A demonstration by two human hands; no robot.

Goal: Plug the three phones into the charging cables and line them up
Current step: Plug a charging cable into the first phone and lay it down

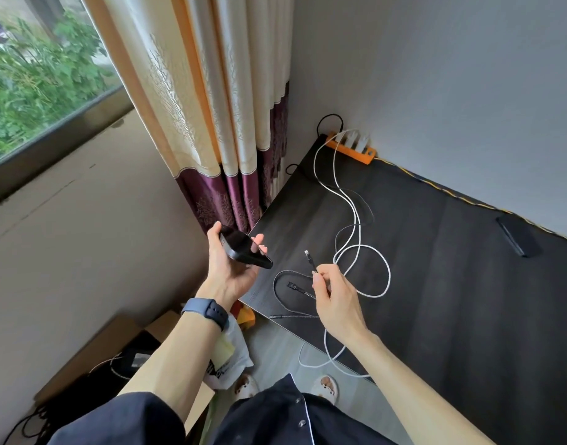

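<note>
My left hand (227, 268) holds a black phone (243, 248) off the left edge of the dark table (436, 284), with its end pointing right. My right hand (335, 297) pinches a black braided cable (287, 311) just behind its plug (309, 255), and the plug tip points up toward the phone with a gap between them. White cables (356, 226) loop across the table from chargers in an orange power strip (351, 148) at the back corner. A second black phone (518, 236) lies flat near the far right edge by the wall.
A cream and purple curtain (218, 123) hangs just left of the table. Cardboard boxes (115, 348), a plastic bag (231, 351) and loose wires sit on the floor below my left arm. One white cable hangs over the table's front edge.
</note>
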